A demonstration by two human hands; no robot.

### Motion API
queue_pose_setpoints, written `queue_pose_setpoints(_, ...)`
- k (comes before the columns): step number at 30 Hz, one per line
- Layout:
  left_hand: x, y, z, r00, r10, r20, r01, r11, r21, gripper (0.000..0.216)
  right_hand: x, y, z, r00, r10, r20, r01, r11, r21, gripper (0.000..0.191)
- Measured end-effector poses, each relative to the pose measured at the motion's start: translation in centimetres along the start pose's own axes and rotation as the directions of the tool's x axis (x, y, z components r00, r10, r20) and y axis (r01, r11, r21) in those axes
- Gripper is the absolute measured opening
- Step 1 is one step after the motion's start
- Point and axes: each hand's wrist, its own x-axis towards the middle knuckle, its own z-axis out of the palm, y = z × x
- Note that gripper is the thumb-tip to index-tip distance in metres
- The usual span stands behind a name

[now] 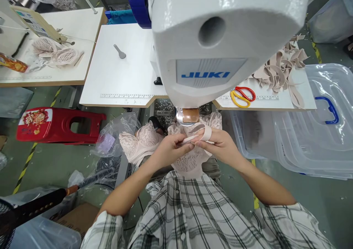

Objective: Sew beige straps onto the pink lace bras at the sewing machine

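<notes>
Just below the white JUKI sewing machine head, my left hand and my right hand meet over a pink lace garment that lies in my lap. Both hands pinch a narrow beige elastic strap, which loops over my right forefinger. The fingers of each hand are closed on the strap. More pink lace of the garment bulges to the left of my left hand. The machine's metal foot area sits right above the strap.
Red and yellow scissors and a heap of beige straps lie on the white table at right. Clear plastic bins stand to the right, a red stool to the left, lace pieces on the far left table.
</notes>
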Motion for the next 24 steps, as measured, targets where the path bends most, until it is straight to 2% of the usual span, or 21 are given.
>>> queue_pose_setpoints(2, -0.2, -0.3, 0.2, 0.988, 0.143, -0.06, -0.144, 0.989, -0.018, 0.034, 0.2, 0.1, -0.2, 1.0, 0.004, 0.013, -0.004, 0.997, 0.076, 0.02)
queue_pose_setpoints(3, -0.2, -0.5, 0.5, 0.963, 0.237, -0.129, -0.238, 0.971, 0.007, 0.034, 0.5, 0.1, -0.3, 1.0, 0.026, 0.016, -0.028, 0.992, 0.126, 0.021)
queue_pose_setpoints(5, -0.1, -1.0, 1.4, 0.878, 0.388, -0.28, -0.374, 0.922, 0.105, 0.032, 1.1, 0.3, -0.7, 0.996, 0.089, 0.015, -0.09, 0.971, 0.223, 0.026)
queue_pose_setpoints(7, 0.3, -1.3, 2.0, 0.791, 0.48, -0.379, -0.432, 0.877, 0.208, 0.024, 1.9, 0.3, -1.3, 0.987, 0.156, 0.046, -0.163, 0.945, 0.284, 0.032)
queue_pose_setpoints(9, 0.8, -1.3, 1.8, 0.73, 0.574, -0.372, -0.473, 0.817, 0.33, 0.024, 2.8, 0.2, -2.3, 0.974, 0.211, 0.084, -0.227, 0.919, 0.321, 0.038)
queue_pose_setpoints(11, 1.3, -1.0, 0.9, 0.697, 0.659, -0.282, -0.505, 0.731, 0.459, 0.03, 3.6, 0.0, -3.4, 0.965, 0.252, 0.072, -0.261, 0.904, 0.339, 0.043)
queue_pose_setpoints(13, 1.6, -0.4, -0.4, 0.716, 0.661, -0.223, -0.472, 0.695, 0.542, 0.029, 4.4, 0.0, -4.4, 0.963, 0.27, 0.001, -0.257, 0.917, 0.303, 0.043)
queue_pose_setpoints(17, 1.9, 1.0, -1.9, 0.828, 0.501, -0.254, -0.348, 0.813, 0.467, 0.03, 6.5, 0.5, -4.9, 0.972, 0.202, -0.121, -0.197, 0.979, 0.059, 0.03)
queue_pose_setpoints(21, 1.9, 2.2, -2.1, 0.89, 0.357, -0.284, -0.24, 0.895, 0.375, 0.03, 9.1, 1.7, -4.2, 0.965, -0.018, -0.263, -0.041, 0.975, -0.218, 0.015)
queue_pose_setpoints(24, 1.7, 2.8, -2.1, 0.907, 0.32, -0.274, -0.212, 0.909, 0.359, 0.031, 10.6, 2.8, -3.8, 0.94, -0.187, -0.285, 0.045, 0.898, -0.438, 0.016)
